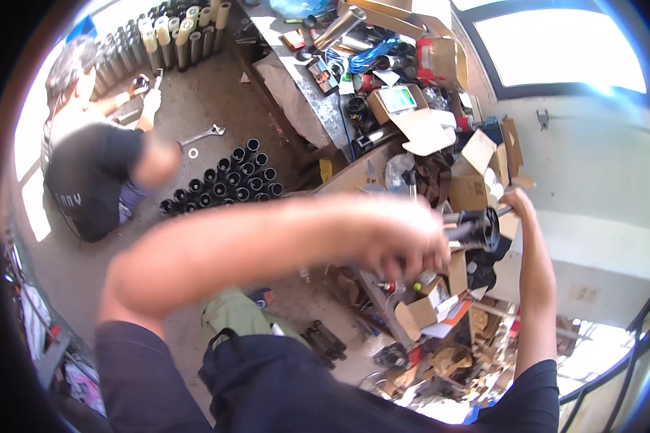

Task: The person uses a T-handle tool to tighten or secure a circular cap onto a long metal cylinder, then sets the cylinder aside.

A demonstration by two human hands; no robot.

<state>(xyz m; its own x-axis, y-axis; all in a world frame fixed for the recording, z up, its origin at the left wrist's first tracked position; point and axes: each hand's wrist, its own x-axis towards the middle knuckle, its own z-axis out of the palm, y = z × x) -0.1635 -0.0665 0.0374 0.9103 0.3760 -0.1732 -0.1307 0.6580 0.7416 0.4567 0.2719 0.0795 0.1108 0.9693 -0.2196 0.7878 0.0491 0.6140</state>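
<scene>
My left arm stretches across the middle, and my left hand (pixel 412 242) is blurred at the left end of a dark metal tube (pixel 477 229). Its fingers look curled, but the blur hides whether they grip the tube. The tube's wide, dark round end points right. Beside that end, my right hand (pixel 520 204) is closed around a thin rod (pixel 505 211) that reaches toward the tube's opening. Whether the rod's tip is inside the tube I cannot tell.
A cluttered workbench (pixel 354 173) holds open cardboard boxes (pixel 477 151), blue cable (pixel 372 58) and loose parts. At left, a co-worker (pixel 94 151) crouches beside upright black tubes (pixel 224 177) and a wrench (pixel 204 135). More tubes (pixel 184 40) stand behind. Dark cylinders (pixel 325 343) lie near my feet.
</scene>
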